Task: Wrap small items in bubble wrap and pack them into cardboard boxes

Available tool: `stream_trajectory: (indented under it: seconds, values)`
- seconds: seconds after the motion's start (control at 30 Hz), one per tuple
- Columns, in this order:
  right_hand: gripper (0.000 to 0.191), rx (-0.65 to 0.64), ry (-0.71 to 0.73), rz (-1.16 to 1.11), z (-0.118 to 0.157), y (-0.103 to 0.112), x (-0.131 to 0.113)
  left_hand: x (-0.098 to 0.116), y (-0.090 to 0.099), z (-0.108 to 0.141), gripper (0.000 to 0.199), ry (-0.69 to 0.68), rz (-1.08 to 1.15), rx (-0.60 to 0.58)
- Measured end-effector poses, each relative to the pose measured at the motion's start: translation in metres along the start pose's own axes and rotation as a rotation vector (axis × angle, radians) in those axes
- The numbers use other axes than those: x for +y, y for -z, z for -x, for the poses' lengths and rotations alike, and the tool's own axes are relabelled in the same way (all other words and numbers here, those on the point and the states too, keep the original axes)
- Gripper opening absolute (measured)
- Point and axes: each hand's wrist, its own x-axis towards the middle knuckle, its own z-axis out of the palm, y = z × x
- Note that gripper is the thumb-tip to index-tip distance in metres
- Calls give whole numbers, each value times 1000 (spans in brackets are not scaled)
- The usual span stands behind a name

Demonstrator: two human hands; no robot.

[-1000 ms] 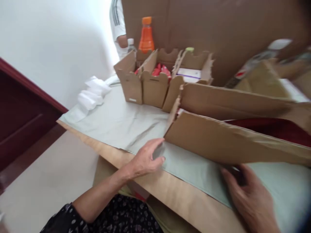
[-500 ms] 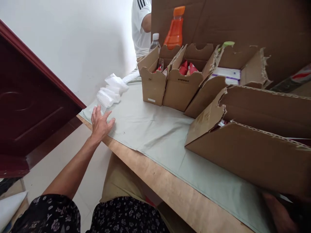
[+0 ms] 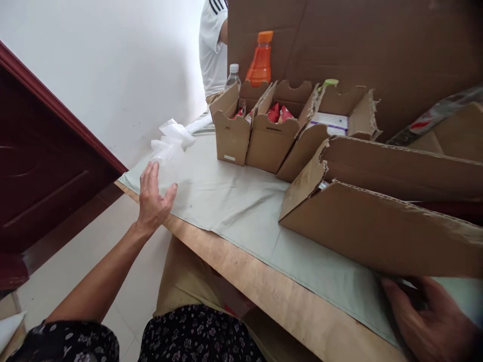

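Observation:
My left hand (image 3: 154, 201) hovers over the near left edge of the table, fingers extended and thumb apart, holding nothing. Just beyond its fingertips lies crumpled white translucent plastic wrap (image 3: 171, 140). At the lower right, my right hand (image 3: 433, 317) is curled close to the table, beside the base of a long cardboard box (image 3: 370, 231). Something dark shows between its thumb and fingers, too shadowed to name.
Cardboard bins (image 3: 231, 138) stand in a row at the back, some with red packets (image 3: 274, 113). Behind them are an orange bottle (image 3: 259, 63), a clear bottle (image 3: 233, 76) and a tall cardboard panel (image 3: 339, 40). Another person in a white shirt (image 3: 213, 55) stands beyond. A dark red door (image 3: 49, 166) is left.
My left hand has lifted away from the plastic wrap, its fingers straighter. My right hand has come further into view at the lower right. The view has shifted slightly.

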Motion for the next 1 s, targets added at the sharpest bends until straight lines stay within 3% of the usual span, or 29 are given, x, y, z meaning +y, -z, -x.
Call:
stream_trajectory:
  seconds: [0.07, 0.13, 0.27, 0.3, 0.33, 0.43, 0.5, 0.57, 0.63, 0.7, 0.8, 0.9, 1.0]
  values:
    - [35, -77, -48, -72, 1, 9, -14, 35, 16, 18, 72, 73, 194, -6]
    - [38, -25, -24, -133, 6, 18, -27, 71, 25, 35, 70, 203, 462, -48]
    - [51, 429, 131, -210, 44, 35, -51, 129, 26, 59, 59, 449, 960, -123]
    - [53, 492, 198, -227, 60, 39, -59, 139, 23, 64, 56, 502, 1042, -155]
    - [57, 487, 283, -250, 77, 41, -68, 147, 20, 69, 55, 550, 1106, -201]
    - [80, 213, 562, -355, 127, 44, -102, 167, 10, 87, 55, 632, 1197, -378]
    - [92, 116, 702, -361, 146, 43, -127, 179, 5, 103, 53, 620, 1205, -518]
    - [86, 83, 768, -346, 150, 42, -146, 189, 4, 119, 50, 577, 1196, -644]
    - [66, 67, 775, -401, 145, 43, -155, 198, 7, 131, 46, 547, 1194, -706]
    - [48, 7, 667, -558, 139, 45, -156, 202, 10, 135, 41, 567, 1190, -719]
    - [25, -228, 293, -869, 135, 48, -145, 199, 12, 127, 36, 666, 1112, -764]
    - [37, -330, -80, -1140, 133, 48, -129, 187, 10, 111, 36, 702, 1018, -839]
    - [48, -270, -303, -1189, 129, 43, -114, 175, 4, 100, 41, 634, 983, -892]
